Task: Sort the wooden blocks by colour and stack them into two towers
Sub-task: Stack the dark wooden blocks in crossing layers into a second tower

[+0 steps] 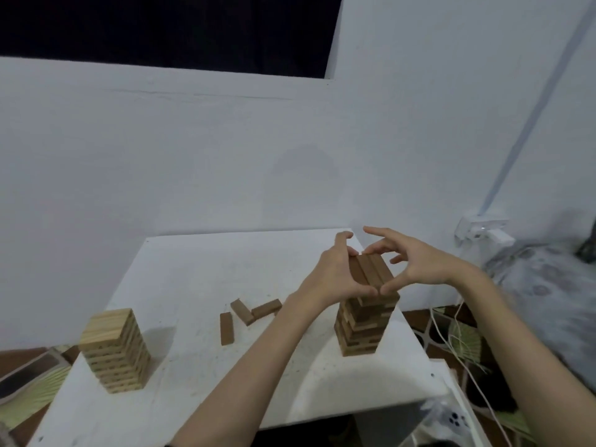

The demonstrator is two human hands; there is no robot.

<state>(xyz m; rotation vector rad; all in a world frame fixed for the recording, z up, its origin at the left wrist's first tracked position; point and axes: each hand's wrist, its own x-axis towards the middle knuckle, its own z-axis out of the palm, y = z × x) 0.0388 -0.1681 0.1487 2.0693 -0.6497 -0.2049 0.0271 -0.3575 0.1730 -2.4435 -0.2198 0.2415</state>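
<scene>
From the head view, we see 2 towers on the white desk (pixel 200 272). The pale tower (pixel 115 350) stands near the left edge, untouched. The dark tower (pixel 366 314) stands near the right edge, and both hands are at its top layer of 3 blocks. The left hand (pixel 325 279) presses that layer from the left side, and the right hand (pixel 416 266) touches it from the right with thumb and a fingertip, the other fingers spread. Neither hand is wrapped round a block; we judge they are squaring the top layer.

Towards the desk's middle lie 3 loose dark blocks (pixel 245 312). We judge the next move is to let go gently, pick these up and lay them crosswise on the dark tower without nudging it.
</scene>
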